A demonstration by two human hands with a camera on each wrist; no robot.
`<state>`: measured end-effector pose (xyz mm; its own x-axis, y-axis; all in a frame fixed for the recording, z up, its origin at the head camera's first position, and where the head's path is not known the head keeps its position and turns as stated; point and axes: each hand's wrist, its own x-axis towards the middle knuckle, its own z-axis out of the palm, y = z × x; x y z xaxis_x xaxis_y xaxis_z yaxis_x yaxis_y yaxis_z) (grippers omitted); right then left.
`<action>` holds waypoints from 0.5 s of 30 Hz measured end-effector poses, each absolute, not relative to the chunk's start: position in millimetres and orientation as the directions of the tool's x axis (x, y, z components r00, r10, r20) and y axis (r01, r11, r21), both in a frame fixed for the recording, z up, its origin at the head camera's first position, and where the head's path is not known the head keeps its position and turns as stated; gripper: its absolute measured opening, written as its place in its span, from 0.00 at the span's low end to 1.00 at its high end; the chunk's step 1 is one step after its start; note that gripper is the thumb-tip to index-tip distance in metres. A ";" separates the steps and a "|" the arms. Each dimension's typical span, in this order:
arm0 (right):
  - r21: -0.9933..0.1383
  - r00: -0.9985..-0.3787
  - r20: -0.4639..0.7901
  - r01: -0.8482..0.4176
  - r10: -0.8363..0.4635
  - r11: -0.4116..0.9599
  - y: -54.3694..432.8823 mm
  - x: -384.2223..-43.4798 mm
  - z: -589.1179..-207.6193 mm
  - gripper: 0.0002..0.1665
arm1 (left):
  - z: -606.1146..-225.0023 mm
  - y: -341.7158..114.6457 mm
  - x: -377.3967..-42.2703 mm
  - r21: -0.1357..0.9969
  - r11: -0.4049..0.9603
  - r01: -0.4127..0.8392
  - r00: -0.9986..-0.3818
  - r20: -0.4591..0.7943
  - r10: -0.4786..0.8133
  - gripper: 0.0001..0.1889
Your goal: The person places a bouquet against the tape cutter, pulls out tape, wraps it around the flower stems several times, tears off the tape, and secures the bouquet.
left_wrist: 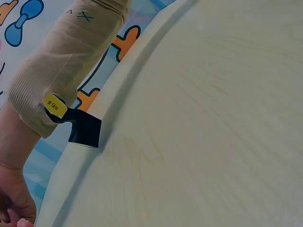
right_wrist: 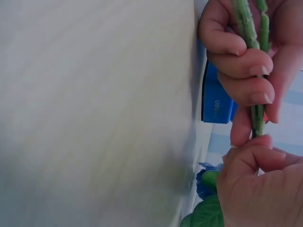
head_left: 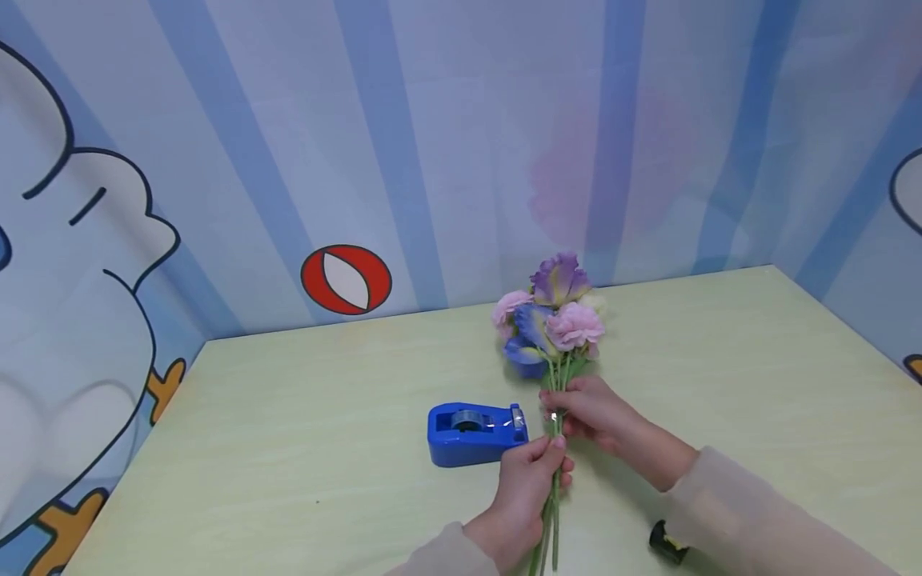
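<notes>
A bunch of flowers (head_left: 575,326) in pink, purple and blue leans over the table, blossoms toward the wall. My left hand (head_left: 524,490) grips the lower green stems, fingers curled around them; the right wrist view shows these stems (right_wrist: 248,28) inside the left hand (right_wrist: 239,68). Just above it, my right hand (head_left: 596,412) pinches the stems between thumb and fingers, where a small shiny spot shows. A blue tape dispenser (head_left: 464,454) stands close on the left. In the left wrist view only part of a hand (left_wrist: 14,194) shows at the lower left corner.
The pale wooden table (head_left: 288,416) runs back to a blue striped wall cloth (head_left: 475,160) with cartoon prints. A black wrist-worn device (head_left: 666,542) sits under the right sleeve (head_left: 742,496).
</notes>
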<state>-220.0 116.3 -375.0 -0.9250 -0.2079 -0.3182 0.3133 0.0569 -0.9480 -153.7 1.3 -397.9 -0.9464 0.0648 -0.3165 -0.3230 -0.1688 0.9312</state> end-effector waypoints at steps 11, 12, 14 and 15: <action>-0.945 -0.898 -0.307 0.326 -0.314 -0.006 122.4 -218.7 -377.5 0.08 | -394.7 0.5 -155.7 0.878 -0.219 -0.426 -0.905 -0.410 0.113 0.13; -0.945 -0.898 -0.308 0.326 -0.315 -0.007 122.6 -218.5 -377.5 0.09 | -394.3 -0.1 -155.8 0.880 -0.217 -0.423 -0.906 -0.407 0.114 0.13; -0.947 -0.896 -0.302 0.322 -0.326 -0.007 123.5 -218.6 -377.0 0.09 | -394.8 -1.1 -156.0 0.891 -0.210 -0.402 -0.916 -0.386 0.114 0.12; -0.947 -0.894 -0.299 0.320 -0.334 -0.008 124.2 -218.6 -376.6 0.09 | -394.9 -1.6 -156.0 0.895 -0.208 -0.394 -0.919 -0.378 0.112 0.11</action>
